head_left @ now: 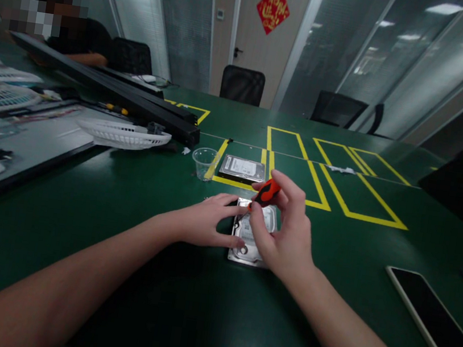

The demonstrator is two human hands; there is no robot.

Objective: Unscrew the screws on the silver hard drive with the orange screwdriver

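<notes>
A silver hard drive (251, 254) lies flat on the green table (130, 222) in front of me. My left hand (207, 220) grips its left edge, thumb and fingers spread around the side. My right hand (281, 232) is closed on a screwdriver with a red and black handle (267, 192), held upright with its tip down on the drive's top face. A second hard drive (243, 169) rests further back, beside a small clear plastic cup (205, 163).
Yellow tape rectangles (334, 176) mark the table. White fan grilles (122, 134) and a long black bar (110, 87) lie at the left, where another person sits. A dark flat panel (434, 322) lies at the right edge. Black chairs stand behind.
</notes>
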